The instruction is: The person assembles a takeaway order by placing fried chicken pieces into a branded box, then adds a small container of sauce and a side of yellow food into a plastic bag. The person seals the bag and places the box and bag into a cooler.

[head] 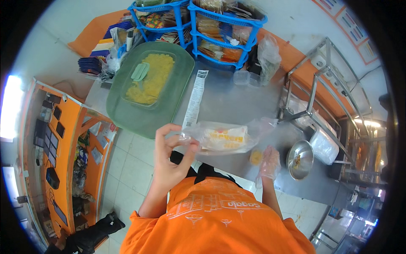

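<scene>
My bare left hand (174, 155) pinches one end of a clear plastic bag (250, 143) between thumb and fingers. Inside the bag lies a white paper package (228, 138) with yellow and red print. Its far end rests over the steel table (234, 101). My right hand (269, 162) wears a thin clear plastic glove and lies at the table's front edge, fingers together. Beside its fingers sits a small tub of something yellow (256, 157). I cannot tell whether the right hand touches it or holds anything. A printed paper receipt (195, 98) reaches under the bag's left end.
A green lidded container (149, 117) of yellow food stands at the left. Blue plastic racks (222, 41) with packets rise at the back. To the right are a steel bowl (299, 160) with food bits and a metal frame (312, 95). A person's leg (95, 230) shows lower left.
</scene>
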